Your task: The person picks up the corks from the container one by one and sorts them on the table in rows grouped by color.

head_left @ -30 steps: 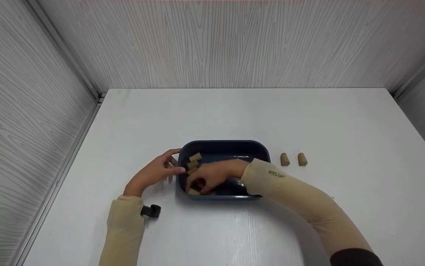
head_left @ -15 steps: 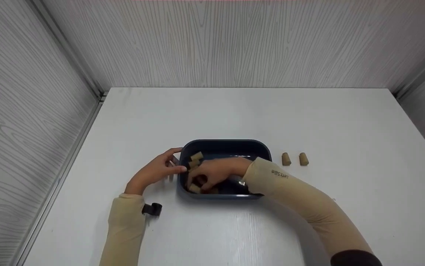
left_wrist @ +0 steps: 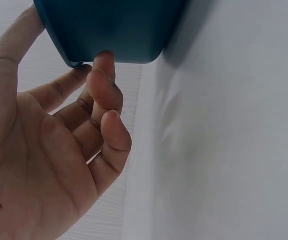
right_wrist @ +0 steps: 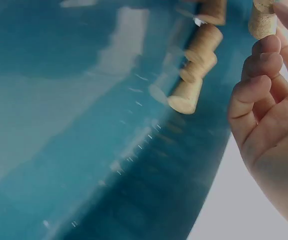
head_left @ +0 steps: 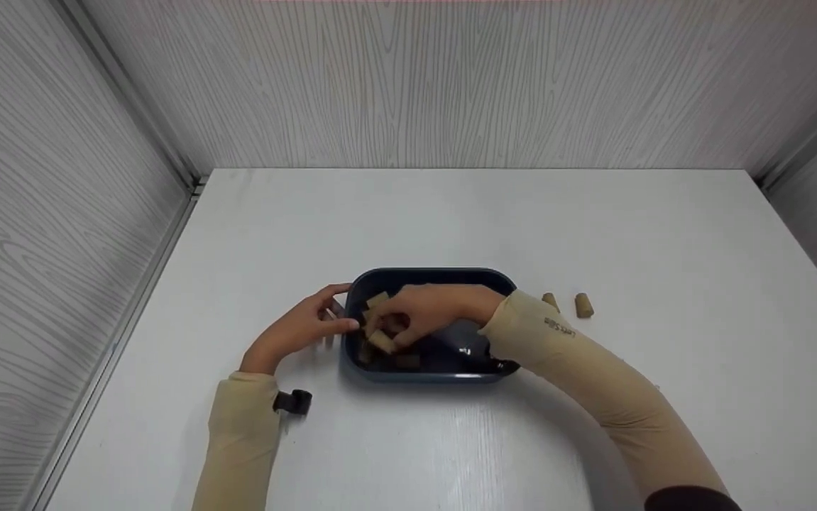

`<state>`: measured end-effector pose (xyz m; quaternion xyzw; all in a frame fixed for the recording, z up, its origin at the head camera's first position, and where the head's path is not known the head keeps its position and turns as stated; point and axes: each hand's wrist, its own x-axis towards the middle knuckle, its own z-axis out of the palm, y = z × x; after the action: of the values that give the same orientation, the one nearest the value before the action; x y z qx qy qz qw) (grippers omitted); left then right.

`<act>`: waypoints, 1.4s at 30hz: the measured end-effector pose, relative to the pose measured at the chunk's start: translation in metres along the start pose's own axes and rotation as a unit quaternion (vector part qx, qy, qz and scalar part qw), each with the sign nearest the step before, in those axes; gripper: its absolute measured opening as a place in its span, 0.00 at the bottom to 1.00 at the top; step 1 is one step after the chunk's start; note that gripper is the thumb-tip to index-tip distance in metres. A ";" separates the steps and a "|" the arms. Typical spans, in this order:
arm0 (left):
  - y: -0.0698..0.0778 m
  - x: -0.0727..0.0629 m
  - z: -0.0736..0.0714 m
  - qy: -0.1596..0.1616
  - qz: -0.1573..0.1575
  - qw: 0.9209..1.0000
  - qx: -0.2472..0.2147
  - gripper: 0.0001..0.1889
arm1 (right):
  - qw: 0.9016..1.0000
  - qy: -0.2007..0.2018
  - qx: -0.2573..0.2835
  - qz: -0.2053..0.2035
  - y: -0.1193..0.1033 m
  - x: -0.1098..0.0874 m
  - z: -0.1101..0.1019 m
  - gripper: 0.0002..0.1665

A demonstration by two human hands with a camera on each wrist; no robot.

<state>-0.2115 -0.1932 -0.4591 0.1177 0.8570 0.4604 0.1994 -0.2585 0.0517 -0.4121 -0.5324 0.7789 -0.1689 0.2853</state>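
A dark blue rectangular container (head_left: 419, 378) sits on the table, with several tan cork stoppers (right_wrist: 186, 95) lying along its left end. My left hand (head_left: 300, 328) holds that end, thumb at the rim and bent fingers (left_wrist: 105, 90) against the outer wall. Inside the container, my right hand (head_left: 431, 309) pinches one cork stopper (right_wrist: 263, 22) between thumb and fingertips, raised above the others. Its remaining fingers are curled, as the right wrist view shows. Another cork (head_left: 408, 362) lies near the front wall.
Two more corks stand or lie on the white table (head_left: 635, 234) right of the container; the right sleeve (head_left: 564, 348) partly covers the nearer cork (head_left: 550, 300), while the farther cork (head_left: 583, 305) shows fully. Wood-grain panels (head_left: 451, 85) bound the table at the back and sides.
My right hand has lifted a cork from the container's front left and moved slightly back and right with it. My left hand stays at the container's left end.
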 end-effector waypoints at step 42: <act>-0.007 0.000 -0.004 -0.003 0.001 1.000 0.004 0.39 | 0.966 0.249 0.044 0.058 0.036 -0.187 -0.057 0.18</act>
<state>-0.2140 -0.2002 -0.4627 0.1204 0.8579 0.4569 0.2017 -0.2699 0.2361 -0.3390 -0.4141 0.8469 -0.3132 0.1149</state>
